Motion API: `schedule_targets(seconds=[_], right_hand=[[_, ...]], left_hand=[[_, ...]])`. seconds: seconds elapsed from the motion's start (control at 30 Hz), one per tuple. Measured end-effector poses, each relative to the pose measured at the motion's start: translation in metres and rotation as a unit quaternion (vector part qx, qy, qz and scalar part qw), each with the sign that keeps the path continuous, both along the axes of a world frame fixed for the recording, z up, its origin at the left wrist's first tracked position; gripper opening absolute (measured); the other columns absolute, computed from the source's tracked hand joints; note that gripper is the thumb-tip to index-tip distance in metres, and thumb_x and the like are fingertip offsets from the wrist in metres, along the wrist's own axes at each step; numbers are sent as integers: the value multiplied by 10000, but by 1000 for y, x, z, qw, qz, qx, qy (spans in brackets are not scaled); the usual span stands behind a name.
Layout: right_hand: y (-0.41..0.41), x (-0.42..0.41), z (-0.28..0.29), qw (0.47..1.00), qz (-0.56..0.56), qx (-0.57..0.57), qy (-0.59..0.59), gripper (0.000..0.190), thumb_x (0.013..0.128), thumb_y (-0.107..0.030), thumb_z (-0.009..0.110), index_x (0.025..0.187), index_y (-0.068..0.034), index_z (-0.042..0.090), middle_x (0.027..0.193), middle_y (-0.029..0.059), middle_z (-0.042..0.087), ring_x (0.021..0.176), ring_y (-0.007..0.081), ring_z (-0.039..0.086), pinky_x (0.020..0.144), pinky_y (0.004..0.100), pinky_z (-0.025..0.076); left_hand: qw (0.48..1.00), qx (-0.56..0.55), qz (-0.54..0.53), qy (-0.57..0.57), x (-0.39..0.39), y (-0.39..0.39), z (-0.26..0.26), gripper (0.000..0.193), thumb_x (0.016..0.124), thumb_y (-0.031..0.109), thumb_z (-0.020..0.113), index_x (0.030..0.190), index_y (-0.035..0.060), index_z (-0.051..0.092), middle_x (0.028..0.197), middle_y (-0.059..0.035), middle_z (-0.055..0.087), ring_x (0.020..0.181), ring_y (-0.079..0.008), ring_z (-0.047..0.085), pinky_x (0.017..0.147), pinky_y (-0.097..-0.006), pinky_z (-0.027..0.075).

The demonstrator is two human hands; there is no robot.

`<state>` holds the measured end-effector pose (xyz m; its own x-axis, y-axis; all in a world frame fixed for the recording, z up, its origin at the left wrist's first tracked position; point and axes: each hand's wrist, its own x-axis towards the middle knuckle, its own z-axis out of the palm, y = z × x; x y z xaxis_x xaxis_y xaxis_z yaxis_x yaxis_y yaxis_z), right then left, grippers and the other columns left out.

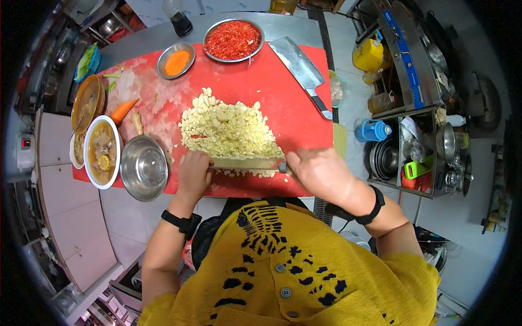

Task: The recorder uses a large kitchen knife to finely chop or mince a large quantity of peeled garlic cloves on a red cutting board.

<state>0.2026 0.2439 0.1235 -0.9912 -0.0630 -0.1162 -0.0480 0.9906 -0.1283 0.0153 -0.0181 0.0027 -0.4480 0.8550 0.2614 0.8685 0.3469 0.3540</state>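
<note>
A heap of chopped garlic (pixel 230 126), coarser at its far end, lies on a red cutting board (pixel 293 122). A cleaver (pixel 248 164) stands across the near edge of the heap, its blade running left to right. My right hand (pixel 320 173) is closed around its handle at the right. At the blade's left end, my left hand (pixel 195 174) grips the tip with fingers curled; how its fingertips meet the metal is partly hidden. Garlic bits lie on both sides of the blade. A second cleaver (pixel 297 63) rests on the board at the upper right, its handle towards the right edge.
Along the far side stand a bowl of chopped red chilli (pixel 233 40), a small bowl of orange powder (pixel 176 61) and a dark bottle (pixel 180 23). At left are an empty metal bowl (pixel 144 168), a white bowl of soup (pixel 102 152), a brown bowl (pixel 87 102) and a carrot (pixel 123 111).
</note>
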Motion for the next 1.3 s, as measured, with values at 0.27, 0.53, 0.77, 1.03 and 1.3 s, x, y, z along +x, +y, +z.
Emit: schedule_targets(seconds=[0.27,0.53,0.77,1.03,1.3], right_hand=[[55,1,-67,995,-15,-93,15,214,817,-217,676,926,-79,555,788,93,662,751,299,675,593,446,526],[27,3,-43,994,-51,-87,-44,222,838,-222,660,943,-72,534,783,116,655,748,337,663,631,465,518],[45,3,-60,990,-55,-127,-5,239,805,-203,689,946,-86,536,776,103,649,741,327,662,615,464,511],[-6,31,-27,985,-41,-162,-49,221,857,-188,623,952,-15,520,758,155,643,722,347,663,600,463,527],[-6,51,-71,984,-88,-150,-28,240,839,-175,649,955,-26,501,775,141,640,736,348,658,597,458,523]], left_hand=[[996,-73,10,56,2,38,2,221,713,99,696,864,89,535,861,-101,537,857,-313,539,737,-429,410],[998,-43,-35,24,-11,24,7,267,698,97,709,886,74,520,873,-117,523,863,-321,528,718,-423,402],[995,-84,-16,51,-7,35,10,246,724,136,707,896,78,542,905,-102,556,893,-304,541,779,-425,422],[996,-52,-65,12,-12,10,11,215,724,124,677,880,94,531,891,-95,547,864,-301,538,753,-419,423],[991,-88,-92,48,-6,22,12,89,781,113,581,855,104,531,853,-73,540,841,-286,534,725,-413,407]])
